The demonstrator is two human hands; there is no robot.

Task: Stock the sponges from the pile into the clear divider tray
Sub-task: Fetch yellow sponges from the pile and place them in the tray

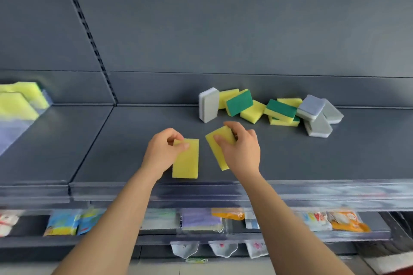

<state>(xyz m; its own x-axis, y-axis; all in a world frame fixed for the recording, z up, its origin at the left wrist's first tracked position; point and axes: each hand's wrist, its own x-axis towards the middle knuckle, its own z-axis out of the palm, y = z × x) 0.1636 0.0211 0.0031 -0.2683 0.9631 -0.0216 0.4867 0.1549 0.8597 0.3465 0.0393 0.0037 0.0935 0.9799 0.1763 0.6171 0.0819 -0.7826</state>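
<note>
Sponges (271,109) lie piled at the back of the shelf (93,140), right of centre. Nearer the shelf's front edge, the left hand (164,152) pinches one yellow sponge (186,159) by its top corner; the right hand (241,149) grips another (220,140). Bare shelf lies between them and the tray (20,114), far left, blurred.

2 yellow sponges (186,161) held above the shelf; pile (271,110) behind; clear divider tray (20,118) far left.

Even, soft light; left and lower edges blurred, wide-angle bending
</note>
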